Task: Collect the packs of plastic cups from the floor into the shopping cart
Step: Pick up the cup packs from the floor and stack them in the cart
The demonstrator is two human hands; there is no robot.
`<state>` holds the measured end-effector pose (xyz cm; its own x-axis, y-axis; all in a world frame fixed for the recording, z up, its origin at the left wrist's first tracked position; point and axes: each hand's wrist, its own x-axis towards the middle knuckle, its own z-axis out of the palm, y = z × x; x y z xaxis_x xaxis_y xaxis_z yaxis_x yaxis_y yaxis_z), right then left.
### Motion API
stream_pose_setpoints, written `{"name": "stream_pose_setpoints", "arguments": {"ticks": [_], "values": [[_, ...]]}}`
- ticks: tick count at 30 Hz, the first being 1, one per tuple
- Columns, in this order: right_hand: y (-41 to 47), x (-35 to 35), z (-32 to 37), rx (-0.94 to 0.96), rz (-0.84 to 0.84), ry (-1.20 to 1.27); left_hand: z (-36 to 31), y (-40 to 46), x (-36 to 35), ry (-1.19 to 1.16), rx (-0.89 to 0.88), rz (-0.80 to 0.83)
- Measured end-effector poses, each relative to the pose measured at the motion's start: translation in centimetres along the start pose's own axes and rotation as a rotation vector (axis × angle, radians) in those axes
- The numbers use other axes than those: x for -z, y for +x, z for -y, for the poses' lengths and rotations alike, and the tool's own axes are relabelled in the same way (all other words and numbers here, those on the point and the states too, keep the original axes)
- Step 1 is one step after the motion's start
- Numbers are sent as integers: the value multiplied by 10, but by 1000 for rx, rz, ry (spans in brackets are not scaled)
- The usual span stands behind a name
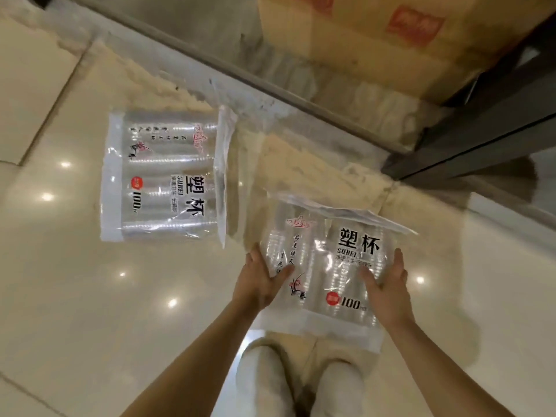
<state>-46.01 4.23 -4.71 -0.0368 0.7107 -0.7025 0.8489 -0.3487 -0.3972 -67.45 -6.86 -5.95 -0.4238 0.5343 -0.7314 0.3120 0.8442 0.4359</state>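
Left hand [261, 281] and right hand [388, 285] gripping held pack [326, 266] by its sides, thumbs on top, stacked clear cups inside, second pack [164, 179] of cups flat on floor [75, 296], cardboard box [376, 40] beyond

Two packs of cups on the tiled floor, one of them held between two hands.

The clear plastic pack of stacked cups with black print [325, 266] is gripped by the left hand [258, 281] on its left side and the right hand [388, 290] on its right side, above the person's light trouser knees [301, 383]. A second clear plastic pack of cups [164, 176] lies flat on the glossy tiled floor [75, 296] to its left and farther away. The brown cardboard box [376, 34] stands behind both, beyond the floor's grey edge strip [210, 64].
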Motion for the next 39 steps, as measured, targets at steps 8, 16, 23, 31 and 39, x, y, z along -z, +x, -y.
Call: {"name": "stream_pose_setpoints", "arguments": {"ticks": [8,16,23,31,39], "values": [[-59,42,50,-30,1,-33,-31,-64,60,-52,65,-56],[-227,163,176,117,8,-34,-107,-242,207,-179,103,-176],[-368,261,283,415,21,96,-156,-384,332,-344,109,-334],[-475,296,361,598,67,179,-156,-504,405,-469,7,-538],[-537,292,418,854,380,256,-133,-578,451,-734,52,-776]]}}
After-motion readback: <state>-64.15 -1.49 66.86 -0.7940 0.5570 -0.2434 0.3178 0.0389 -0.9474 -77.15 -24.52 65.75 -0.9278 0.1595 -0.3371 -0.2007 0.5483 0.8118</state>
